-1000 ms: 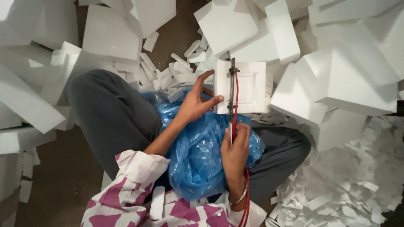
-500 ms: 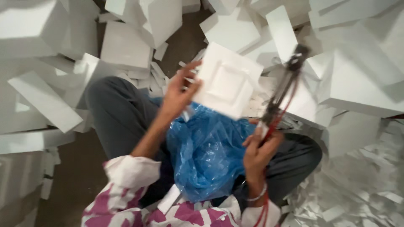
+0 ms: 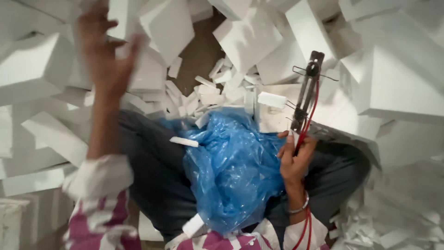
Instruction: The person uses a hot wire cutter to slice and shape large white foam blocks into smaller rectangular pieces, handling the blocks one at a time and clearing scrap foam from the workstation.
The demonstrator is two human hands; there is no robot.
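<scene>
White rigid foam slabs [image 3: 393, 88], blocky and matte, heaped all round. Crinkly blue plastic sheet [image 3: 233, 162] draped over the lap. Right hand [image 3: 293, 159] fist-closed around thin metal cutter frame [image 3: 305, 95] with red wire, held upright beside the sheet. Left hand [image 3: 106, 51] raised, motion-blurred, fingers spread, touching a foam block [image 3: 159, 28].

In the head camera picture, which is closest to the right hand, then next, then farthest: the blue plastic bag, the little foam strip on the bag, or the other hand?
From the right hand:
1. Blue plastic bag, just beside it on the lap.
2. Little foam strip, on the bag's far edge.
3. Left hand, raised at upper left, blurred.
</scene>
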